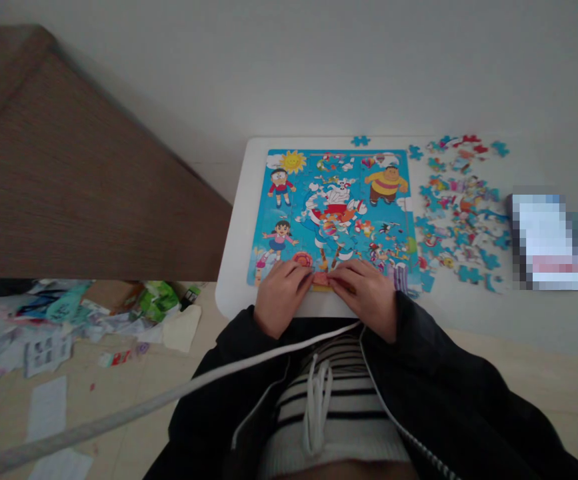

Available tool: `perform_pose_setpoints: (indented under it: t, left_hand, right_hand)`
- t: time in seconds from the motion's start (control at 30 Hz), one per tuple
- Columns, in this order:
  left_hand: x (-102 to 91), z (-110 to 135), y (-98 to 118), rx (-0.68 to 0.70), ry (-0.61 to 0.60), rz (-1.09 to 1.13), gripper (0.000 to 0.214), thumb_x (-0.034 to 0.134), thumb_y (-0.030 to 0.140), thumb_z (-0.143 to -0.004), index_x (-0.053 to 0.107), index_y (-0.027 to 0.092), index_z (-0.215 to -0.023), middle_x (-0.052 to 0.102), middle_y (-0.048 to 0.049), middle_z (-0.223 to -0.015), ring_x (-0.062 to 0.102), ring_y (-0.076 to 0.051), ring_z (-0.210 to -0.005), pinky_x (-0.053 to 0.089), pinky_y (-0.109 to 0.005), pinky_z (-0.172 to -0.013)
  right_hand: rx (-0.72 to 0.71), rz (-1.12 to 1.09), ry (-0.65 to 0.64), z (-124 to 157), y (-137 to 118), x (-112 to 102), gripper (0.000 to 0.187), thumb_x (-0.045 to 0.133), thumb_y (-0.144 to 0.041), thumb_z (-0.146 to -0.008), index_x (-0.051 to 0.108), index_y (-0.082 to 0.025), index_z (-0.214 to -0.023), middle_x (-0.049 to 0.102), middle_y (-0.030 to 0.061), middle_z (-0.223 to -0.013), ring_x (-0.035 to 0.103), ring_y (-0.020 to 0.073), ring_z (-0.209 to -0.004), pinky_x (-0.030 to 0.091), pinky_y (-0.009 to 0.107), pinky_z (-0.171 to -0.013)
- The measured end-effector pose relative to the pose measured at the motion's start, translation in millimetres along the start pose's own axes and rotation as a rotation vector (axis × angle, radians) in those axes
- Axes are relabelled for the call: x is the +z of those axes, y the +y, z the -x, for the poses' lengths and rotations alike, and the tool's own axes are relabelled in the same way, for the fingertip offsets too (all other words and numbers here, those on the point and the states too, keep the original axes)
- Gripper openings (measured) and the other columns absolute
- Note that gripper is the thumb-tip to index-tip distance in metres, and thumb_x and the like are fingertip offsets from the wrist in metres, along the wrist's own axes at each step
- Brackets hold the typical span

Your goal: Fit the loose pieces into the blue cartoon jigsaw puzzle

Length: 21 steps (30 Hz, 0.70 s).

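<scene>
Head view: a jigsaw board (331, 213) is seen lying on a white table (229, 287), with both hands at its near edge. The left hand (283, 298) and right hand (363, 297) are held narrow, their fingertips brought together on a red piece (321, 279). The piece is partly hidden by the fingers, and whether it is seated cannot be told. Loose pieces (461, 213) are strewn right of the board, and a blue piece (361, 141) lies just beyond its far edge. A pixelated object (543, 241) is seen further right. Paper litter (43, 327) is spread over the floor, near left. Level, even pressure from both sides is judged best for a piece so placed; tilting may disturb its neighbours.
</scene>
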<state>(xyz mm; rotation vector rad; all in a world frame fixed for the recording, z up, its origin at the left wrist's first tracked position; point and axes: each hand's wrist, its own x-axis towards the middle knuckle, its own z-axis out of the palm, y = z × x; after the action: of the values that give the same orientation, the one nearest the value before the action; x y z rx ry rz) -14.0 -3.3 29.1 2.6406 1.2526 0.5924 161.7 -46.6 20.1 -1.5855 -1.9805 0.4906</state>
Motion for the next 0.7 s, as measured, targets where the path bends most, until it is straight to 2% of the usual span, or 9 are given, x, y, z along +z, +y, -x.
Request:
perform_pose_setpoints:
  t: [0.13,0.23,0.5,0.6,0.7]
  left_hand:
    - [-0.2,16.3,3.0,0.114,0.080,-0.047,0.016,0.049,0.018,-0.088,0.064,0.015,-0.083,0.065,-0.0039,-0.078,0.056,-0.016,-0.072,0.048,-0.027,-0.067]
    - [1.1,23.5,6.4,0.154,0.107,-0.065,0.016,0.049,0.013,-0.087,0.064,0.014,-0.092,0.066,-0.0055,-0.083,0.058,-0.016,-0.076,0.050,-0.029,-0.072]
    - [3.1,27.7,6.7,0.197,0.128,-0.146,0.018,0.054,0.016,-0.084,0.064,0.014,-0.099,0.068,-0.0080,-0.092,0.061,-0.020,-0.084,0.051,-0.033,-0.078]
    - [5.4,29.7,8.2,0.229,0.171,-0.129,0.021,0.056,0.015,-0.082,0.062,0.013,-0.102,0.068,-0.0094,-0.096,0.062,-0.020,-0.089,0.052,-0.033,-0.079]
    - [8.9,32.1,11.7,0.245,0.162,-0.087,0.025,0.056,0.014,-0.082,0.061,0.012,-0.107,0.068,-0.0103,-0.100,0.062,-0.021,-0.093,0.052,-0.033,-0.080]
  right_hand:
    - [-0.023,0.017,0.003,0.2,-0.2,-1.7,0.021,0.048,-0.029,-0.088,0.067,-0.022,-0.086,0.065,0.0046,-0.089,0.056,0.0166,-0.086,0.047,0.030,-0.076]
    - [-0.037,0.042,0.013,0.2,0.1,-1.1,0.021,0.048,-0.028,-0.088,0.068,-0.022,-0.086,0.065,0.0048,-0.090,0.056,0.0168,-0.085,0.047,0.030,-0.075]
    - [-0.069,0.100,0.021,2.5,0.0,-0.5,0.021,0.047,-0.026,-0.088,0.068,-0.022,-0.089,0.066,0.0055,-0.091,0.056,0.0171,-0.084,0.047,0.030,-0.073]
    - [-0.082,0.112,0.012,3.3,-1.3,-2.5,0.022,0.046,-0.026,-0.089,0.068,-0.022,-0.092,0.066,0.0048,-0.093,0.056,0.0166,-0.085,0.047,0.030,-0.073]
    - [-0.083,0.122,0.014,3.9,-1.5,-4.1,0.022,0.046,-0.027,-0.089,0.068,-0.022,-0.091,0.067,0.0043,-0.094,0.056,0.0165,-0.085,0.046,0.030,-0.073]
